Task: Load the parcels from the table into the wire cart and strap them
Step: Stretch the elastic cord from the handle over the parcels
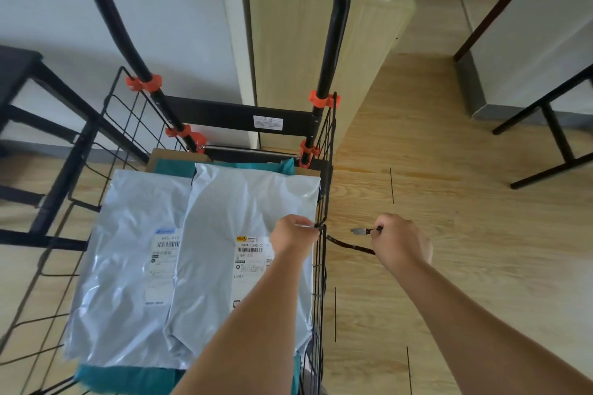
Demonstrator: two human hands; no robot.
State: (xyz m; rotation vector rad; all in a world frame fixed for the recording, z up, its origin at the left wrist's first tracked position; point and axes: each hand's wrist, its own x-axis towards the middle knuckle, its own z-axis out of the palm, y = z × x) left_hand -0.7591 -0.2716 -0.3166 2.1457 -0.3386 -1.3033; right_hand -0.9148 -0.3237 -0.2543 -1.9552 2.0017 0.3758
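The left hand (293, 232) is curled tight against the right wall of the black wire cart (322, 282). Its fingertips pinch what looks like one end of the dark narrow strap (349, 245) just where it meets the top wire; the exact hold is too small to make out. The right hand (399, 242), out over the wooden floor (449, 202) to the right of the cart, is closed round the strap's other end. A small metal hook (359, 230) pokes out of the fist towards the cart.

The parcels are already in the cart. Two pale grey plastic mailer bags lie side by side on top, the left one (138, 218) partly under the right one (250, 202). Teal bags (173, 167) and a brown cardboard box (160, 155) show beneath them at the far end.

The mailers look light, soft and slick, so they would probably slide on each other and bulge under pressure. The strap seems thin and limp, possibly stretchy. It is best held close behind the hook, as the right hand has it, and laid across the middle of both grey bags. If it is elastic, a hook that slips loose could spring back.
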